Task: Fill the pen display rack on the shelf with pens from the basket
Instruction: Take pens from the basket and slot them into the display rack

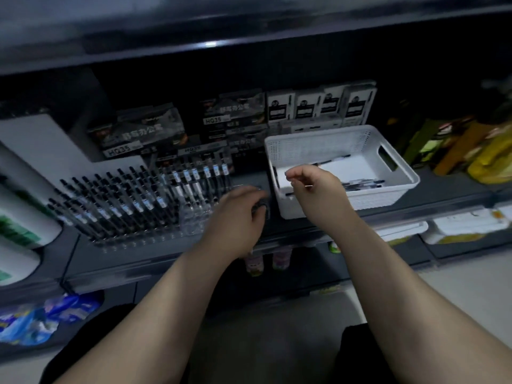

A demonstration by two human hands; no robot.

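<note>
A clear tiered pen rack stands on the dark shelf, most of its rows filled with black pens; the slots at its right front show bare plastic. My left hand is at the rack's right end and grips a small bundle of dark pens. To the right sits a white perforated basket with several black pens on its floor. My right hand hovers over the basket's front left corner, fingers curled, with no pen visible in them.
Boxes of pen stock and white packs line the back of the shelf. White rolls stand at the left, yellow and green goods at the right. A shelf board overhangs above. Packets fill the lower shelf.
</note>
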